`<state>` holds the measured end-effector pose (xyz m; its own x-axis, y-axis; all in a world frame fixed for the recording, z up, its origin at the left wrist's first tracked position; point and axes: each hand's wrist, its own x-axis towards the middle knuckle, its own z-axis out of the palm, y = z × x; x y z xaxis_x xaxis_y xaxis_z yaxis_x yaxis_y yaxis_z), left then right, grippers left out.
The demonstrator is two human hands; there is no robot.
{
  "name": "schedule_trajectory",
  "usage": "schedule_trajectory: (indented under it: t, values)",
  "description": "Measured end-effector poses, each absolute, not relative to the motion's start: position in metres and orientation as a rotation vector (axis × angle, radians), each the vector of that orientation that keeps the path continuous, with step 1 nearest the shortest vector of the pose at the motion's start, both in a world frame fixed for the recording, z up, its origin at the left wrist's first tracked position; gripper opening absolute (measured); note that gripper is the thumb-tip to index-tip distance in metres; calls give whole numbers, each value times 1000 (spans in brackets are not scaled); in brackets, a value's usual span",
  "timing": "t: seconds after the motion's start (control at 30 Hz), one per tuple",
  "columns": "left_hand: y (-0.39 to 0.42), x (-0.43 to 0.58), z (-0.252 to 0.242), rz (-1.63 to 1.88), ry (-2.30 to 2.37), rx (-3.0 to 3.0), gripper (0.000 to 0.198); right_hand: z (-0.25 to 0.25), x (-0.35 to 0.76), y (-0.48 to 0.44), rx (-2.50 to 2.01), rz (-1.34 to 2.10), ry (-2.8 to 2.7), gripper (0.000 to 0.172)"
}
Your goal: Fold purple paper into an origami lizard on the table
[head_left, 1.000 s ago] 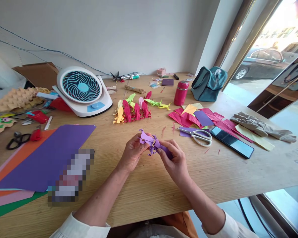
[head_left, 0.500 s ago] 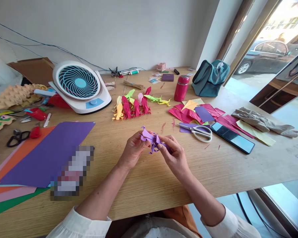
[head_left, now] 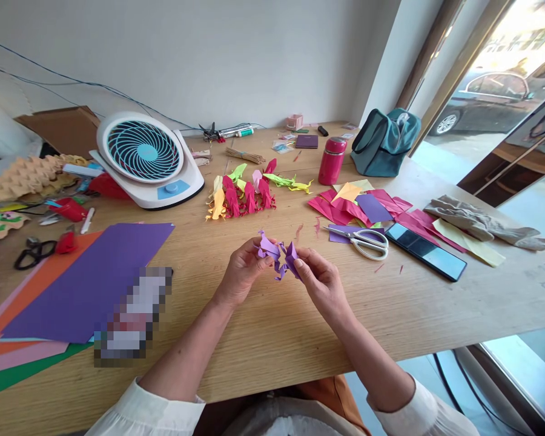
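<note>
A: While it hangs over the table (head_left: pixel 272 345), where is the purple paper figure (head_left: pixel 279 254) held?
B: Left hand (head_left: pixel 240 275) and right hand (head_left: pixel 323 284) pinch its ends. Light, flimsy, crease-prone, I'd judge; grip the thick folds.

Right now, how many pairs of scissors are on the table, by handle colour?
White-handled scissors: 1
Black-handled scissors: 1
Total: 2; the dark tool by the wall is too small to tell.

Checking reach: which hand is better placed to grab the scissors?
Right, likely: the scissors lie just beyond the right hand; the left hand sits farther off. Both hold the paper figure.
</note>
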<state>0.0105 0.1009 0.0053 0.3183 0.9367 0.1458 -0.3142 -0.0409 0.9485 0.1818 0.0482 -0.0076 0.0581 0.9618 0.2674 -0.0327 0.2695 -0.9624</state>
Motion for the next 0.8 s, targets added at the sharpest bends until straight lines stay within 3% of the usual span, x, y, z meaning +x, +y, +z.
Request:
schedule_trajectory:
  t: [0.27, 0.8]
  values:
    - [95, 14, 6, 1162, 660, 1204, 27, -11, 181, 48, -1063, 893, -1304, 26]
    - [95, 13, 9, 1190, 713, 1132, 34, -3, 178, 44, -1108, 634, -1452, 20]
